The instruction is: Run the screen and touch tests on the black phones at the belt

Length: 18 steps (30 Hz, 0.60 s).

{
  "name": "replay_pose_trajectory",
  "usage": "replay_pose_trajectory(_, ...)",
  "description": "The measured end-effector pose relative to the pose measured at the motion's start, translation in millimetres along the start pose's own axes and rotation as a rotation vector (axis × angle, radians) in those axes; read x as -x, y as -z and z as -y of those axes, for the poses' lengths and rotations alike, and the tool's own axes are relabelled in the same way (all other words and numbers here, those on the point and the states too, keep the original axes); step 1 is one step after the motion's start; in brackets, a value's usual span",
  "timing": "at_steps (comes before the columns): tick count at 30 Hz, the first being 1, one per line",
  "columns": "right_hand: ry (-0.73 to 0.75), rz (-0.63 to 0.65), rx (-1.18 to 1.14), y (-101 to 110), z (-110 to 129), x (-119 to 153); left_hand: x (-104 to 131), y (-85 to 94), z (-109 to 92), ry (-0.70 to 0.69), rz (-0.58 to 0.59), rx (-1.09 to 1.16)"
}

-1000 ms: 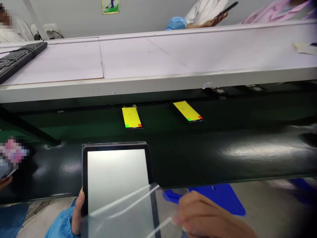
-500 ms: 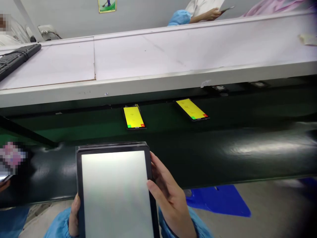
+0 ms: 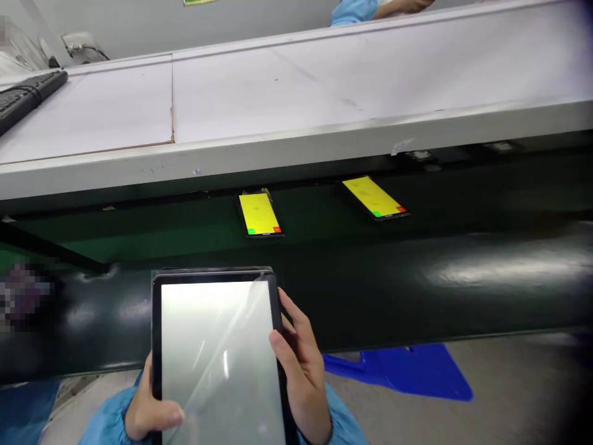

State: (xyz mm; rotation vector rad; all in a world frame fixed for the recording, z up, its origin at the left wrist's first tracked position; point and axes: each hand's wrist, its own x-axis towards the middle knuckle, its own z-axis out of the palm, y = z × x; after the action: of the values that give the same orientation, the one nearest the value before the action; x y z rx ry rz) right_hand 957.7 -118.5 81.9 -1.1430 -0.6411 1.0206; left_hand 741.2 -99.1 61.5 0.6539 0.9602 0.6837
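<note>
A black-framed tablet [image 3: 217, 346] with a bright, nearly white screen is held upright in front of me. Light streaks reflect across its glass. My left hand [image 3: 151, 408] grips its lower left side, the thumb lying over the screen's edge. Around the right side closes my right hand [image 3: 301, 364], thumb on the front frame and fingers reaching behind. Beyond the tablet, a phone [image 3: 260, 214] with a yellow screen lies on the green belt [image 3: 315, 216]. Farther right lies a second yellow-screened phone [image 3: 375, 198]. Both screens show a green and a red corner box.
A white shelf [image 3: 287, 93] runs above the belt, with a black keyboard [image 3: 30, 99] at its left. Dark devices [image 3: 421, 157] sit under the shelf's edge. A blue stool [image 3: 407, 371] stands below at right. Another person's sleeved arm [image 3: 356, 11] shows at the top.
My left thumb has moved from the tablet's side onto its front. The tablet has tilted slightly, and reflections now cross its screen. The view has shifted a little, the phones appearing farther right.
</note>
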Motion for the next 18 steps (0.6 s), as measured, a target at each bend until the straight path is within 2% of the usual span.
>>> replay_pose_trajectory(3, 0.077, -0.041, 0.057, 5, -5, 2, 5, -20.1, -16, 0.021, -0.064, 0.074)
replay_pose_trajectory(6, 0.045, -0.083, 0.084, 6, -4, 6, 10, -29.5, -24, 0.063, -0.058, 0.06)
replay_pose_trajectory(8, 0.027, -0.086, 0.073, 3, 0, 8, 12, -29.1, -26, 0.09, -0.069, 0.037)
replay_pose_trajectory(14, 0.112, -0.118, 0.054, -1, 6, 13, 16, -21.7, -25, 0.078, -0.039, -0.014)
replay_pose_trajectory(18, 0.012, -0.17, 0.111, 2, 10, 19, 20, -18.4, -26, 0.081, -0.055, -0.164)
